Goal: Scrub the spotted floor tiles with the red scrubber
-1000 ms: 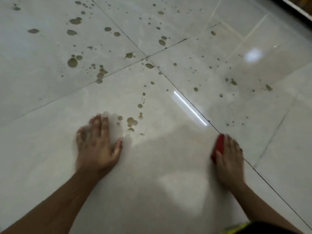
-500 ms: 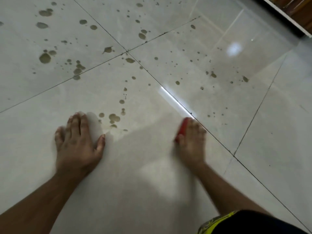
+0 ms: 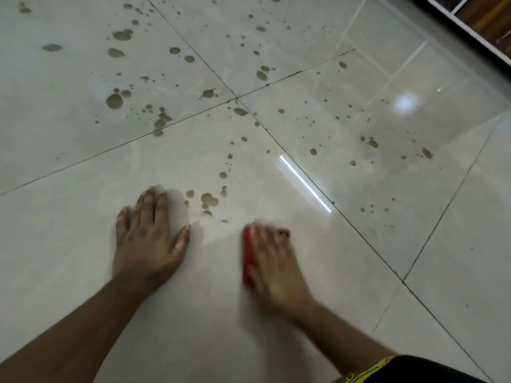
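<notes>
Glossy pale floor tiles (image 3: 83, 217) carry many brown-green spots, thickest on the far tiles around the grout cross (image 3: 236, 98). A small cluster of spots (image 3: 208, 200) lies just beyond my hands. My right hand (image 3: 272, 261) grips the red scrubber (image 3: 248, 258) and presses it on the near tile; only the scrubber's left edge shows under the fingers, and the hand is blurred. My left hand (image 3: 148, 236) lies flat on the tile, fingers spread, left of the scrubber.
A dark threshold with a white strip (image 3: 470, 26) runs along the top right corner. Dark grout lines (image 3: 359, 233) cross the floor diagonally. A bright strip of light (image 3: 304, 183) reflects off the tile. My dark clothing with a yellow edge (image 3: 401, 369) shows at the bottom right.
My right hand has slid the scrubber leftward, from the diagonal grout line onto the near tile toward my left hand. The left hand has stayed planted on the tile.
</notes>
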